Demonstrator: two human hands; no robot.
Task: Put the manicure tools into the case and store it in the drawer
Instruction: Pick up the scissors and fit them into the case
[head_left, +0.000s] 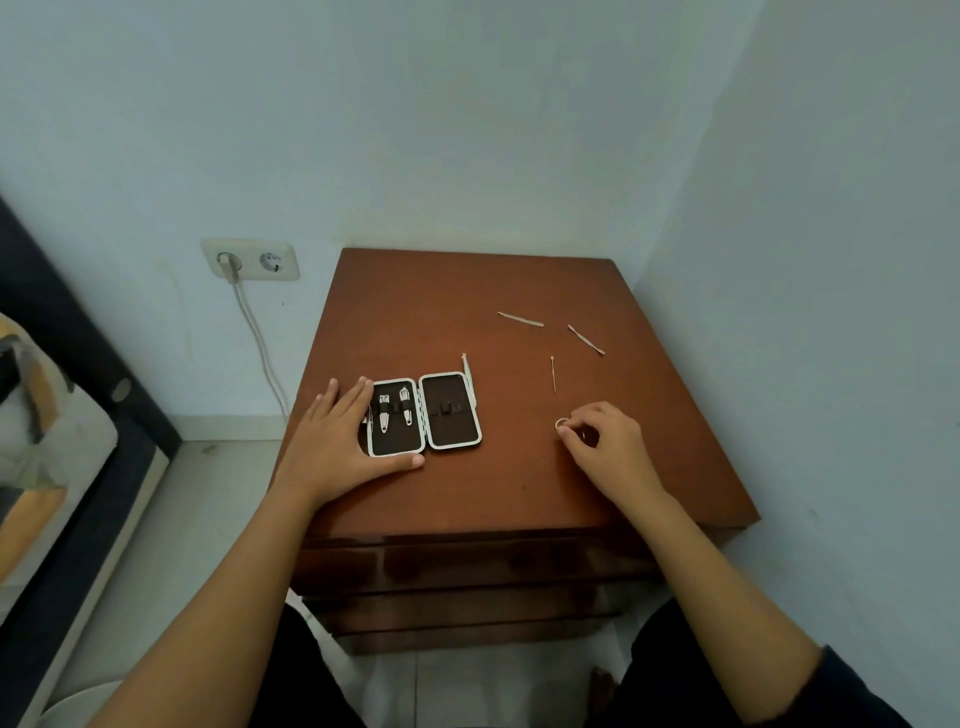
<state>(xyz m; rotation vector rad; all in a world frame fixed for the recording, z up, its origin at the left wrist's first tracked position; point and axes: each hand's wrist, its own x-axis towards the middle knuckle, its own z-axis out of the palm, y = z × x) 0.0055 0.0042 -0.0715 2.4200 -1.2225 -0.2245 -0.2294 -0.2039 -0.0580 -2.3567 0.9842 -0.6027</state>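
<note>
An open manicure case (450, 412) with a dark lining and white rim lies on a brown wooden nightstand (441, 322). Two nail clippers (395, 410) sit strapped in its left half; the right half holds only straps. My left hand (337, 441) lies flat against the case's left edge, fingers apart, thumb along its front. My right hand (605, 441) is closed on small scissors (563, 425), whose ring handle shows at my fingertips. Loose on the top lie two flat metal tools (521, 319) (586, 339), a thin pick (553, 373), and another slim tool (467, 370) beside the case.
Drawers (467, 566) with round knobs run below the nightstand's front edge. Walls close in behind and on the right. A double socket (252, 260) with a plugged cable hangs at the left. A bed edge (78, 415) stands at far left.
</note>
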